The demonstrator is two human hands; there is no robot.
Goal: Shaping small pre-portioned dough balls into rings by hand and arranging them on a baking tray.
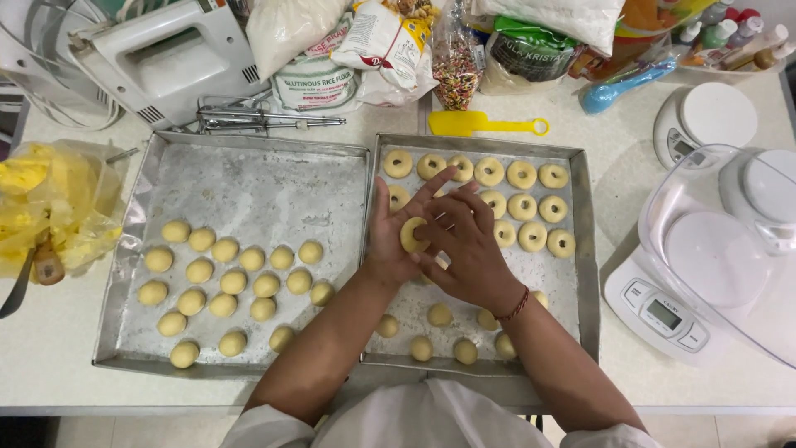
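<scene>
My left hand [388, 241] lies palm up over the right baking tray [584, 249] and cups a yellow dough ball [410, 235]. Fingers of my right hand [464, 245] press into that ball from above. Behind my hands, several dough rounds with a dent in the middle [522, 206] sit in rows on the right tray. Plain dough balls [439, 314] lie near the tray's front edge. The left baking tray [249, 178] carries several smooth dough balls [234, 281] in its front half.
A yellow spatula [485, 124] lies behind the right tray. A white hand mixer [162, 58] and its beaters [265, 120] are at the back left, flour bags [348, 50] behind. Kitchen scales [663, 311] with a clear bowl [730, 249] stand right. A yellow plastic bag [50, 207] sits left.
</scene>
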